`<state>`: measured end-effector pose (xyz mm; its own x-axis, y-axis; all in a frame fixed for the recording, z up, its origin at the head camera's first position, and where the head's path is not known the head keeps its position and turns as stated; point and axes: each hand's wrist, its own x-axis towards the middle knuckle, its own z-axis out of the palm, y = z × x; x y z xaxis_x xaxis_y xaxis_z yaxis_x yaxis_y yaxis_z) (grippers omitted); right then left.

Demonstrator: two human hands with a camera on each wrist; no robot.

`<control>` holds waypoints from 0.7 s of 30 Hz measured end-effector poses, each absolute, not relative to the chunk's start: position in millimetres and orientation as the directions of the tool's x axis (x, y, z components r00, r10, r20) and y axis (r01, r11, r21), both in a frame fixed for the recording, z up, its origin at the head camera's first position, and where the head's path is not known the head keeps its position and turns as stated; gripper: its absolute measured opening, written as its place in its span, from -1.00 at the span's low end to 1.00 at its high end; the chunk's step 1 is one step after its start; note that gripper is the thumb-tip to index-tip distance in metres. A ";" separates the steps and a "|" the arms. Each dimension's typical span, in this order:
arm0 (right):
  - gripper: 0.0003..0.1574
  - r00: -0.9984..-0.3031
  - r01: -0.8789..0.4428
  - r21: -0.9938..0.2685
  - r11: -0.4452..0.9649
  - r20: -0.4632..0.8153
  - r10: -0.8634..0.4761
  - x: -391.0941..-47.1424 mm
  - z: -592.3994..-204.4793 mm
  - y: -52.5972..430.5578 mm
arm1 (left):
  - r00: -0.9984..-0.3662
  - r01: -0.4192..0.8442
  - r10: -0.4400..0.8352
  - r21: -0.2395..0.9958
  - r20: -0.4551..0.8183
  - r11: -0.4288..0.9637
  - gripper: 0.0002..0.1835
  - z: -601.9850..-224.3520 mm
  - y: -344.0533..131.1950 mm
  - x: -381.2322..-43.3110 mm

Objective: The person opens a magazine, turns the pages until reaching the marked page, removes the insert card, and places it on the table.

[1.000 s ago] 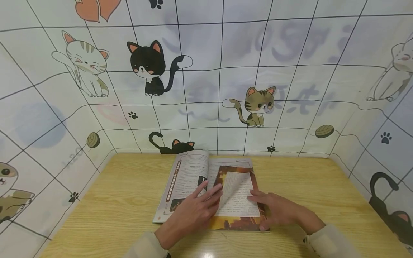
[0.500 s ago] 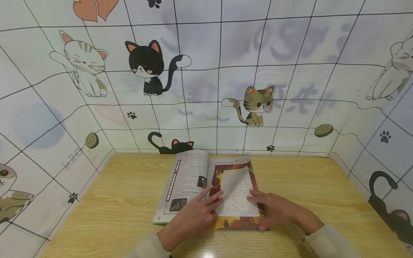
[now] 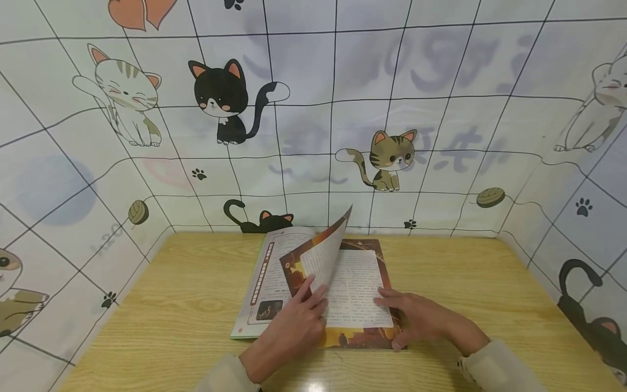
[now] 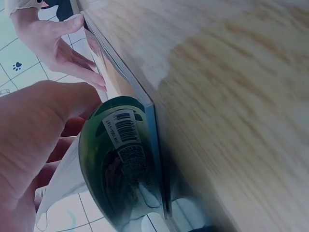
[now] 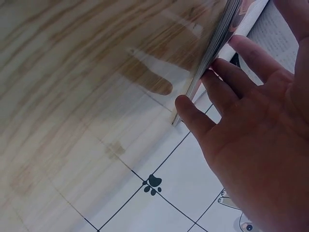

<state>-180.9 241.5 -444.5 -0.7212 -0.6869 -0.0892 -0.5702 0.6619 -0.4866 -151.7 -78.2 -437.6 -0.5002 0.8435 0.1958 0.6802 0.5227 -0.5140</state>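
Note:
An open magazine (image 3: 357,291) lies on the wooden table, with printed text on both sides. One page (image 3: 320,258) stands raised and curved over the left half, its upper corner pointing up. My left hand (image 3: 294,324) lies against the lower part of this page with fingers extended. In the left wrist view, the green cover (image 4: 96,159) with its barcode bends up beside the left hand (image 4: 34,130). My right hand (image 3: 426,316) rests on the right page near its lower outer corner, fingers spread along the edge; the right wrist view shows the right hand (image 5: 256,116) touching that edge.
The pale wooden table (image 3: 191,305) extends to both sides of the magazine. Behind it, a cloth wall (image 3: 313,130) printed with cats and grid lines encloses the back and sides.
The brown-bordered page has swung up and left over the left half, uncovering another text page. My left hand has shifted slightly left; the right hand has stayed in place.

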 end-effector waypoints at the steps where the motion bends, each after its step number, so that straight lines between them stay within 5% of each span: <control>1: 0.22 -0.721 -0.569 -0.487 0.662 -0.091 -0.687 -181.1 -444.6 241.5 | -0.508 0.681 0.839 -0.504 0.195 0.530 -0.79 -437.9 -78.9 -151.8; 21: 0.24 -0.719 -0.559 -0.504 0.658 -0.102 -0.688 -180.7 -442.8 241.6 | -0.680 0.666 0.713 -0.262 0.174 0.699 -0.71 -443.0 -92.9 -158.2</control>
<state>-180.7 241.6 -442.8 -0.7186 -0.6880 -0.1015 -0.5593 0.6584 -0.5037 -158.2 -92.9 -443.0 -0.6795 0.7127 0.1742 0.6655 0.6987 -0.2624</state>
